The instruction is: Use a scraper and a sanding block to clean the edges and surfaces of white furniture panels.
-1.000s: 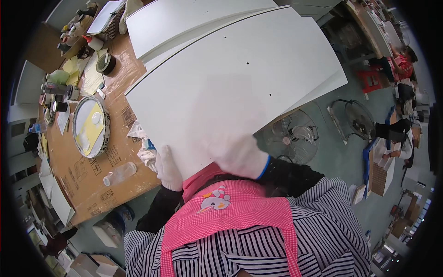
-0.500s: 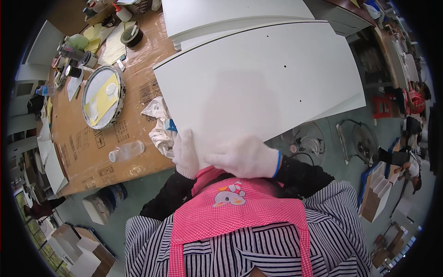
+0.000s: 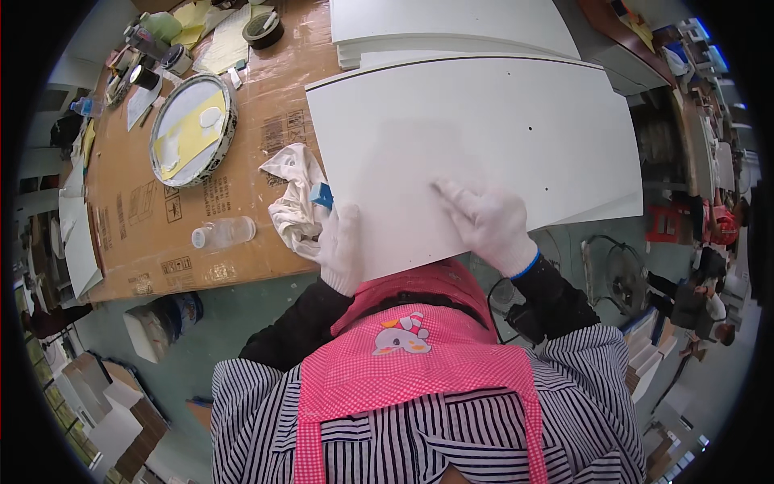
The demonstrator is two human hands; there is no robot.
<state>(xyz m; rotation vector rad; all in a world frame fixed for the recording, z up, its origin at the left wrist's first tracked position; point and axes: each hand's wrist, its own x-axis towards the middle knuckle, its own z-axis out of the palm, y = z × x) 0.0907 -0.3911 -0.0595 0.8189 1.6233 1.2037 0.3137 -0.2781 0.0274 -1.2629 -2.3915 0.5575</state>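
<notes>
- A person in a striped shirt and pink checked apron [image 3: 419, 363] looks down at a large white panel [image 3: 476, 137], which lies flat with its near edge against the apron.
- The right hand [image 3: 484, 222], in a white glove, rests flat on the panel near its near edge, fingers stretched out and slightly spread, gripping nothing.
- The left hand [image 3: 343, 246], also in a white glove, sits at the panel's near left corner, fingers extended along the left edge; whether they curl under the edge cannot be told.
- A small blue object [image 3: 322, 194] touches the panel's left edge, just above the left hand.
- A crumpled white cloth [image 3: 292, 194] lies just left of the panel, on a cardboard-covered table [image 3: 161, 234].
- A clear plastic bottle [image 3: 223, 233] lies on its side further left of the panel, beyond the cloth.
- A round tray [image 3: 193, 129] with a patterned rim, holding yellow and white sheets, sits well left of the panel.
- More white panels [image 3: 443, 28] are stacked beyond the panel's far edge.
- A roll of tape [image 3: 264, 29] lies far off beyond the panel's far left corner.
</notes>
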